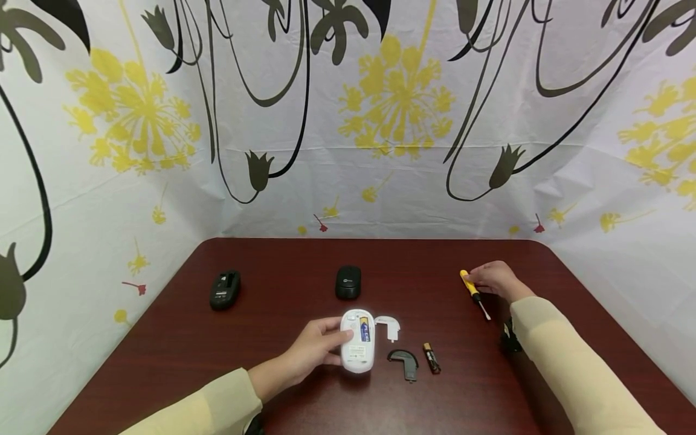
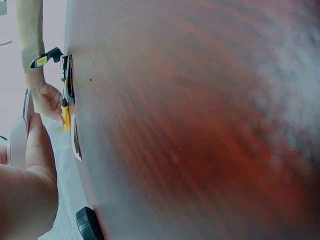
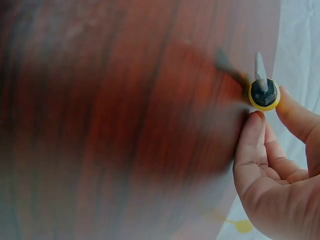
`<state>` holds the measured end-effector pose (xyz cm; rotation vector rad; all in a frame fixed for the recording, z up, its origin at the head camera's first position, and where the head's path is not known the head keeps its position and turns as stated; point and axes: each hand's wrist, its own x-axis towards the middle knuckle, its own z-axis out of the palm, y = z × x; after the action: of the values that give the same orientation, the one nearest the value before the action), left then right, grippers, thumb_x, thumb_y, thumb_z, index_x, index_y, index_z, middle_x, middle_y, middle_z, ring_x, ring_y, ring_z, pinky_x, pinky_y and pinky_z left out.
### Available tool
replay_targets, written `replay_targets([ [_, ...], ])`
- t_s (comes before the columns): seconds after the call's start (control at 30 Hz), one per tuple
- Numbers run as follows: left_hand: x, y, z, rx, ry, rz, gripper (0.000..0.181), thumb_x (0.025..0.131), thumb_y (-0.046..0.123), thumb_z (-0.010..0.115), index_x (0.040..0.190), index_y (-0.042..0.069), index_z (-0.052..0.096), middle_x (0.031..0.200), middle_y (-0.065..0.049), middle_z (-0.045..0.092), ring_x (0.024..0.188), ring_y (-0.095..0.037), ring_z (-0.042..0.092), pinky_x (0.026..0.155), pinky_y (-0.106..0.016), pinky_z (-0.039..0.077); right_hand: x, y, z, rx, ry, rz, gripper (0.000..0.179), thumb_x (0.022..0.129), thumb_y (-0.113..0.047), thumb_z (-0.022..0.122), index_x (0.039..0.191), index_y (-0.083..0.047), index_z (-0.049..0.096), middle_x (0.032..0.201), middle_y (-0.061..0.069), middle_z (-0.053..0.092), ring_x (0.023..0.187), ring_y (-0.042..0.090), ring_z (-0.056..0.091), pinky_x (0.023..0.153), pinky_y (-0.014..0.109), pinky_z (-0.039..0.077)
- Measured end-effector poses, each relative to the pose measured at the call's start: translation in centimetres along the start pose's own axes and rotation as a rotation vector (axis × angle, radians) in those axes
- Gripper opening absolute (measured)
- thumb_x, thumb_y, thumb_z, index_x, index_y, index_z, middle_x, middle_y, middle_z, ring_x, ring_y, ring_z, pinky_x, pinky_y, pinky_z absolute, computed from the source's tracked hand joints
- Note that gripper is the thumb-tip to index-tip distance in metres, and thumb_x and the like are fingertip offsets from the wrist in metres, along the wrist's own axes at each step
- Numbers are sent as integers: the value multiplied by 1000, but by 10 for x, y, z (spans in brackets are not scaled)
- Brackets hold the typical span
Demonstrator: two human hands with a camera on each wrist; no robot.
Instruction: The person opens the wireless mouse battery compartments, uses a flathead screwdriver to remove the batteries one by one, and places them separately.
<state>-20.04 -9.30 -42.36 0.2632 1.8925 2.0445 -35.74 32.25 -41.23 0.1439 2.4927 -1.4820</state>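
Note:
My left hand point(image 1: 315, 350) grips a white computer mouse point(image 1: 356, 356) by its left side, underside facing me. Its battery bay is uncovered, and a blue battery point(image 1: 365, 330) lies in it. My right hand point(image 1: 497, 281) pinches a screwdriver point(image 1: 469, 283) by its yellow handle, the metal blade pointing towards me over the table. In the right wrist view the screwdriver point(image 3: 264, 95) appears nearly end-on between thumb and fingers. Just right of the white mouse is a white battery cover point(image 1: 393, 326). A grey battery cover point(image 1: 409, 366) and a dark, gold-ended battery point(image 1: 432, 358) lie nearer to me.
On the dark red table point(image 1: 283, 266), a black mouse point(image 1: 225, 290) lies underside up at the left, its bay uncovered. Another black mouse point(image 1: 348, 282) sits upright near the back middle. A patterned white sheet point(image 1: 304, 199) hangs behind and beside the table.

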Motion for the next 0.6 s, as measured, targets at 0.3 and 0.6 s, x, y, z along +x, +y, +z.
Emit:
replay_targets([
  [0.3, -1, 1, 0, -5, 4, 1, 49, 96, 12, 61, 136, -11, 46, 106, -16, 67, 85, -21, 66, 69, -38, 59, -2, -3, 7, -152, 48, -61, 40, 93, -15, 66, 117, 16, 58, 112, 26, 61, 100, 34, 62, 82, 44, 56],
  [0.6, -1, 2, 1, -3, 2, 1, 49, 96, 12, 61, 137, -11, 46, 106, -16, 67, 86, -21, 67, 69, -38, 59, -1, -3, 9, -177, 61, -61, 31, 91, -13, 67, 108, 12, 67, 107, 21, 66, 96, 31, 63, 79, 44, 56],
])
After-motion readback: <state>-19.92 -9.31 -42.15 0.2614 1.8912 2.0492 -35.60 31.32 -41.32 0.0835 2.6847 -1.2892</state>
